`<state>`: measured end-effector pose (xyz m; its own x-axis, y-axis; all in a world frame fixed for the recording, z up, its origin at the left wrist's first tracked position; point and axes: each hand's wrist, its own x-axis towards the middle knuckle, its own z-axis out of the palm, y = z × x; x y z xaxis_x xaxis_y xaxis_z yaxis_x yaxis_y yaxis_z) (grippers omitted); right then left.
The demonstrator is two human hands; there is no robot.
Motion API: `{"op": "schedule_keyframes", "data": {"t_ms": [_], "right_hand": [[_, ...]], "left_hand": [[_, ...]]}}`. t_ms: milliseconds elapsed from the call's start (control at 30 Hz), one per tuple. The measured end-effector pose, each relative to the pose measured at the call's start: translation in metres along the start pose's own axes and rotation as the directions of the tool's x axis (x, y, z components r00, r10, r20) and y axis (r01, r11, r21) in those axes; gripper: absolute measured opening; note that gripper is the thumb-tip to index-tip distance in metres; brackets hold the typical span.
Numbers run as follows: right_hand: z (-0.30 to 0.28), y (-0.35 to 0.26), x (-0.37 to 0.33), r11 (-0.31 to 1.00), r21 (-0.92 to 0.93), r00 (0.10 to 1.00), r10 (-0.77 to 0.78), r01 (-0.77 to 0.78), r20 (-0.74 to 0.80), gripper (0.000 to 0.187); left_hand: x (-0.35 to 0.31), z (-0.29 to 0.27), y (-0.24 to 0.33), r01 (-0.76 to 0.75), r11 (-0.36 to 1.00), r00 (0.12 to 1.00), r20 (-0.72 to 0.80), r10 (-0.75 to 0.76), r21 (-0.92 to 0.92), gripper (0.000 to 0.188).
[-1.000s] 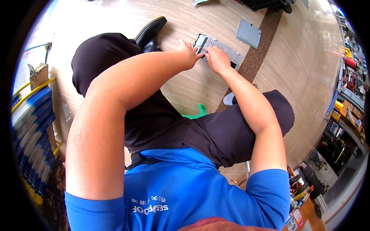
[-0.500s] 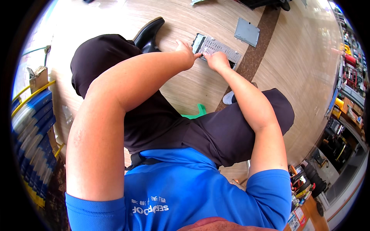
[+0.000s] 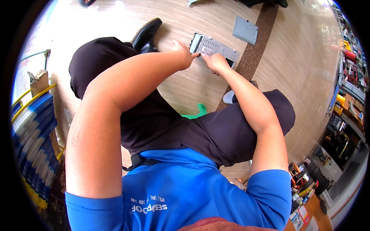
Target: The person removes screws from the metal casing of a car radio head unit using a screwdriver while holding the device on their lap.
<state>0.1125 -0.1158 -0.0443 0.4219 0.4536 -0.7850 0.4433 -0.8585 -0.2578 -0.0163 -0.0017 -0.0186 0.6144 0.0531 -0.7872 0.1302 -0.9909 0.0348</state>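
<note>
Left hand (image 3: 183, 53) spread — right hand (image 3: 216, 63) curled, grip unclear — both at the grey unit (image 3: 220, 47).

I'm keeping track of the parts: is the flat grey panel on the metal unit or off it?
Off: the grey panel lies apart on the floor, and floor shows between it and the metal unit.

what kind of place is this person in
Probably a hardware or repair shop: assorted goods line the right side, blue packs are stacked at left, and a metal unit lies on the floor.
</note>
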Motion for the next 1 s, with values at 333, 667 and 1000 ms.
{"op": "schedule_keyframes", "data": {"t_ms": [333, 667, 1000], "right_hand": [[0.001, 0.027, -0.011, 0.923, -0.267, 0.926, -0.331, 0.277, -0.184, 0.038], [-0.023, 0.022, -0.053, 0.888, -0.377, 0.928, -0.34, 0.263, -0.154, 0.023], [-0.02, 0.018, -0.068, 0.837, -0.342, 0.851, -0.5, 0.426, -0.162, 0.03]], "left_hand": [[-0.005, -0.004, 0.006, -0.043, 0.998, 0.993, -0.111, 0.049, 0.056, 0.062], [-0.012, 0.009, 0.001, -0.1, 0.994, 0.966, -0.234, 0.105, 0.033, 0.059], [-0.004, 0.012, 0.003, -0.139, 0.989, 0.95, -0.278, 0.145, 0.04, 0.055]]}}
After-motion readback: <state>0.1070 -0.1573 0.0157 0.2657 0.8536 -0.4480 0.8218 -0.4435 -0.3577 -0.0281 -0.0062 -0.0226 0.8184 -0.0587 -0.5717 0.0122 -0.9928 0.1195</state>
